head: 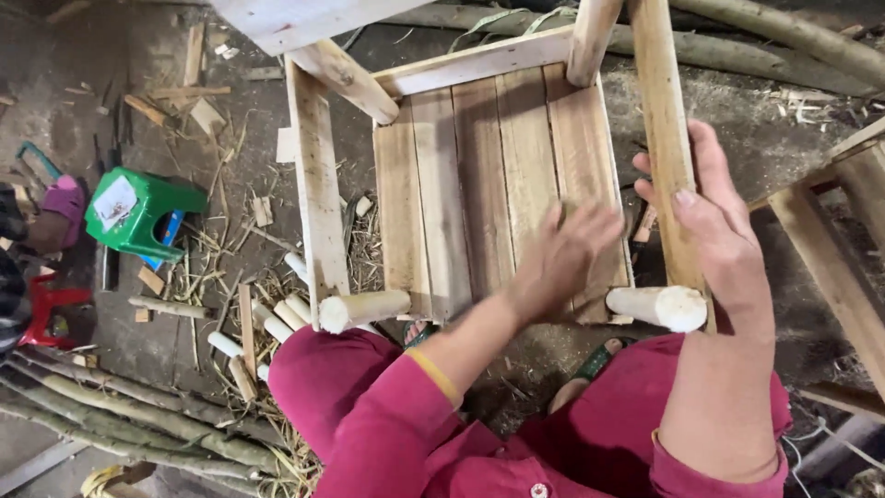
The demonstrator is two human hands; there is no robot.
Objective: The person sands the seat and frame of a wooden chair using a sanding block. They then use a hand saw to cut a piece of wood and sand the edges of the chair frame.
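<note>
Fingers [590, 226] press rough slatted stool seat [479, 175]; right hand [710, 221] grips flat rail [666, 138].

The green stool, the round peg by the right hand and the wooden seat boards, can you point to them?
green stool [138, 217], head view, on its green top.
round peg [659, 306], head view, on its pale side near the cut end.
seat boards [479, 175], head view, on a middle plank.
</note>
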